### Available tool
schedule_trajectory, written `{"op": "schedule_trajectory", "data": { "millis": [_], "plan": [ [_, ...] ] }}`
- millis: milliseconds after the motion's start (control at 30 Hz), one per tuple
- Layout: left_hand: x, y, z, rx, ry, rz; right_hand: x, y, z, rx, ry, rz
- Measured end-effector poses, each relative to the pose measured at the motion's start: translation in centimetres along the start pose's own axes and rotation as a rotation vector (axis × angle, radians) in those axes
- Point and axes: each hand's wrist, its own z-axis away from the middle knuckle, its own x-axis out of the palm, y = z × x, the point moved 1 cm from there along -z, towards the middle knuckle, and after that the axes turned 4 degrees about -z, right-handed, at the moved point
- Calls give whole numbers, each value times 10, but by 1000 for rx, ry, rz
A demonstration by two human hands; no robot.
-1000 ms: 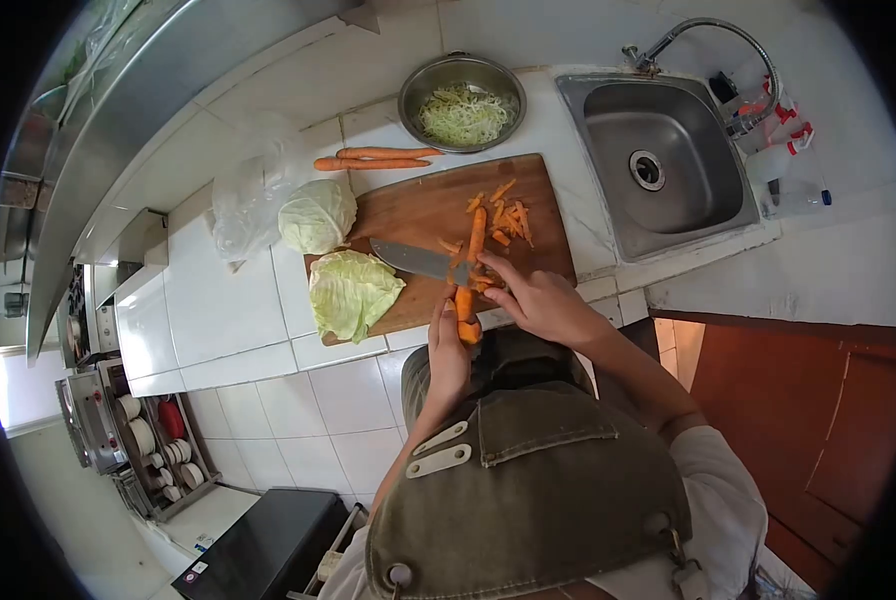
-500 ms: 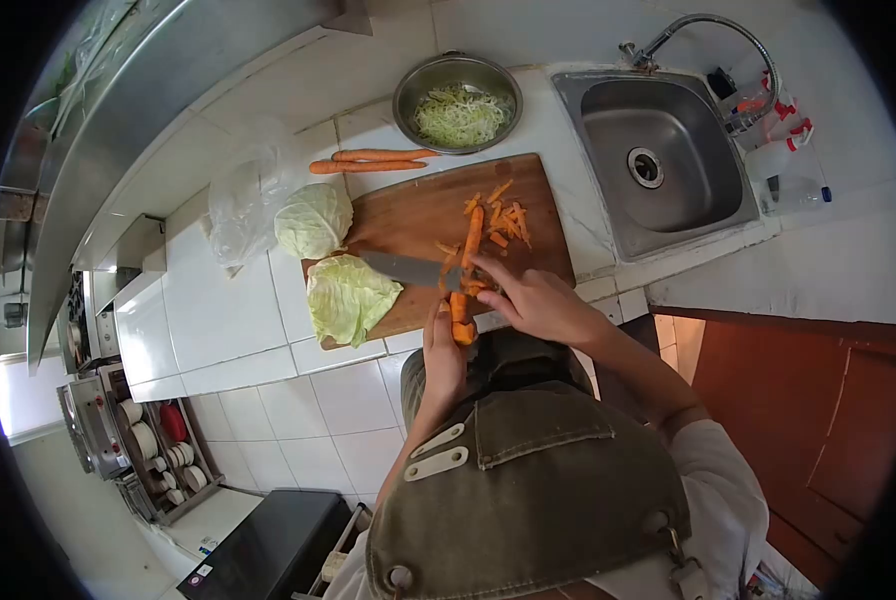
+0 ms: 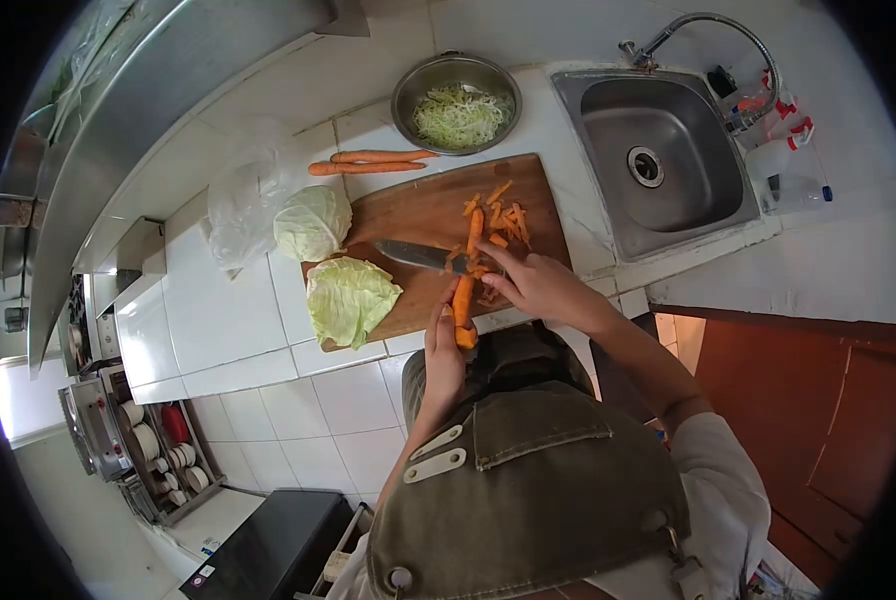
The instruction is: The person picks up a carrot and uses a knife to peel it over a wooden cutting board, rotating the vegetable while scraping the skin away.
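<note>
On the wooden cutting board (image 3: 378, 215), my left hand (image 3: 445, 360) steadies a carrot (image 3: 463, 303) near the board's front edge, fingertips along its side. My right hand (image 3: 543, 290) is closed on a kitchen knife (image 3: 413, 254); its blade points left across the board and the handle is hidden by my fingers. Bits of carrot cling about the blade. Beyond it lie carrot sticks (image 3: 513, 222) in a loose heap. A cut cabbage piece (image 3: 351, 302) rests on the board's left side, with a larger cabbage (image 3: 313, 222) behind it.
Behind the board stands a metal bowl (image 3: 400, 105) of shredded cabbage, beside two whole carrots (image 3: 368, 168). A plastic bag (image 3: 243, 205) lies at the left. The steel sink (image 3: 608, 205) with a faucet and several bottles is on the right.
The knife has shifted slightly right and its blade shows more plainly. My right hand has moved a little up and right, and more of the carrot is visible above my left fingers.
</note>
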Motion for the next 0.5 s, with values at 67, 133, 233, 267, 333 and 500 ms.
{"op": "schedule_trajectory", "data": {
  "millis": [67, 133, 233, 267, 333, 500],
  "plan": [
    [-1, 4, 2, -13, -41, -73, 2, 9, -8, 23, 24, -3],
    [-4, 1, 1, -14, -49, -51, 1, 13, -11, 51, 35, 67],
    [-3, 2, 2, -21, -42, -38, -4, 6, -7, 64, -16, 9],
    [-2, 4, 2, -24, -26, -49, -5, 3, -6, 60, -16, 10],
    [-5, 1, 1, -16, -45, -42, -6, 0, -3, 29, -45, 71],
    [-1, 4, 4, -31, -52, -16, 4, 30, -22, 52, 41, 187]
  ]
}}
